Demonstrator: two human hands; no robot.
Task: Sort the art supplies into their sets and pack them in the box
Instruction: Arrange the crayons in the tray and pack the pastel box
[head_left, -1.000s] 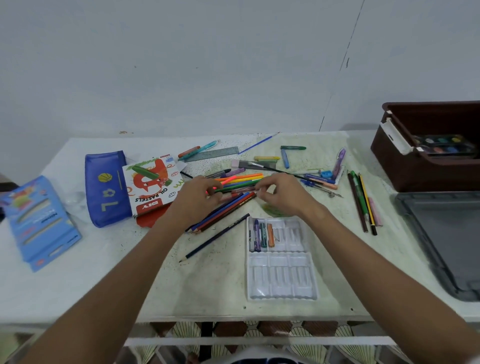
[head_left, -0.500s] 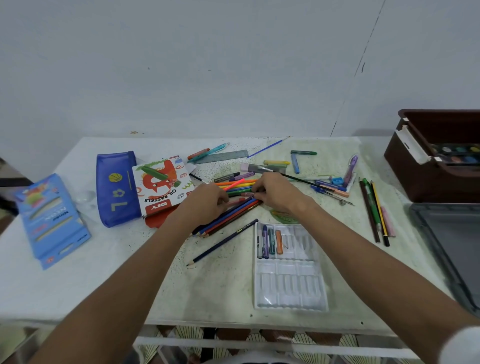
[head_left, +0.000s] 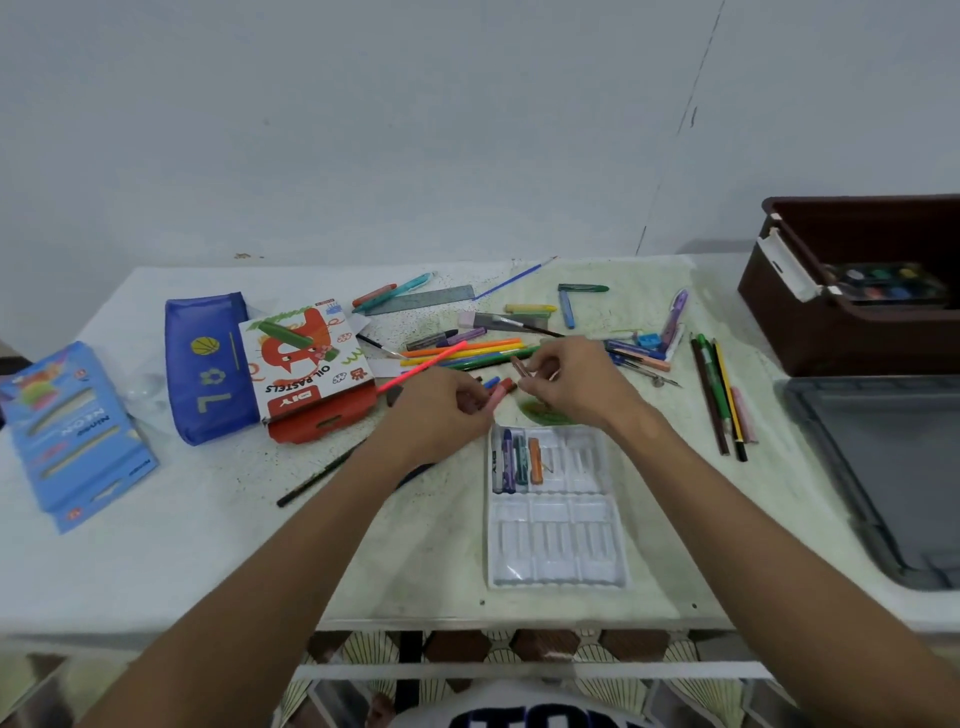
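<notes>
Now right hand (head_left: 576, 384) pinches brown pastel (head_left: 519, 367), left hand (head_left: 441, 410) pinches pink pastel (head_left: 496, 393); tray (head_left: 556, 566) just below, slots vertical.

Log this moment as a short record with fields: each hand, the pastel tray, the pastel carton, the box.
left hand: grips a bundle of colored pencils, tips showing near
right hand: pinches a brown crayon
pastel tray: white, flat on the table; a few pastels in the top-left slots, other slots bare
pastel carton: lies beside a blue pencil case
box: brown, at far right, paint palette inside
</notes>
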